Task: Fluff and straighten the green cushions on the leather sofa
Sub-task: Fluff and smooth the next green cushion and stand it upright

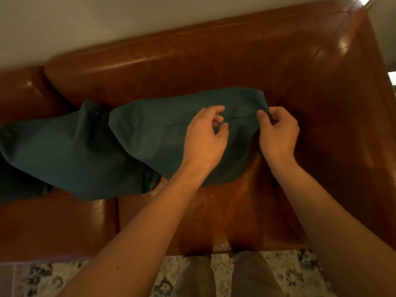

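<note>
I have both hands on the right-hand dark green fabric cushion (pixel 162 133), which leans against the back of the brown leather sofa (pixel 214 67) near its right armrest. My right hand (pixel 278 131) pinches the cushion's top right corner between curled fingers and thumb; my left hand (pixel 203 138) hovers over the top seam with fingers curled, and I cannot tell whether it has hold of the fabric. A second green cushion (pixel 53 151) lies slumped to the left, its right edge tucked under the first. If I tug only the corner, I judge the cover could twist on its filling and stay lopsided. A hard lift could also drag the overlapped left cushion, or send it sliding off the slick leather seat.
</note>
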{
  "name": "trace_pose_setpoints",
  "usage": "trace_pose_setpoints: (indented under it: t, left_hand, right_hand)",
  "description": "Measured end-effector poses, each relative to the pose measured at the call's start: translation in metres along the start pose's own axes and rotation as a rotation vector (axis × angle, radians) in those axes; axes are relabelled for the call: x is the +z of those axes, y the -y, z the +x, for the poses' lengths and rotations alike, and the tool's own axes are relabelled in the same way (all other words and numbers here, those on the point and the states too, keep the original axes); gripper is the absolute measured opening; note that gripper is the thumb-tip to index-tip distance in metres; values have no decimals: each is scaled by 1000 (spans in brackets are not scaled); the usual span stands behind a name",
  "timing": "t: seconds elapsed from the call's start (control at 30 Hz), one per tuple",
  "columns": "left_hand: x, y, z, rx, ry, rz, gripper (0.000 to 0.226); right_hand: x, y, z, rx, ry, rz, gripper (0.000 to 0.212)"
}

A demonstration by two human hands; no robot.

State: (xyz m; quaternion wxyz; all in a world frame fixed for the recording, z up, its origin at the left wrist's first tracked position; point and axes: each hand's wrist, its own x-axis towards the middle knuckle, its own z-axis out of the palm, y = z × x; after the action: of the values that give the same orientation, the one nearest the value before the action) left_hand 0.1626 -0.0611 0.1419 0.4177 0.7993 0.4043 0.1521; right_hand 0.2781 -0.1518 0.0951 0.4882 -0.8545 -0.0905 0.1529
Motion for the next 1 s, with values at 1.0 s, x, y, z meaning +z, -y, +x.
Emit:
trace_pose_setpoints:
  t: [1.0]
  left_hand:
    - [-21,-12,-31,-43,-178,54,46]
  right_hand:
    - [-54,-100,-41,968,-190,551,55]
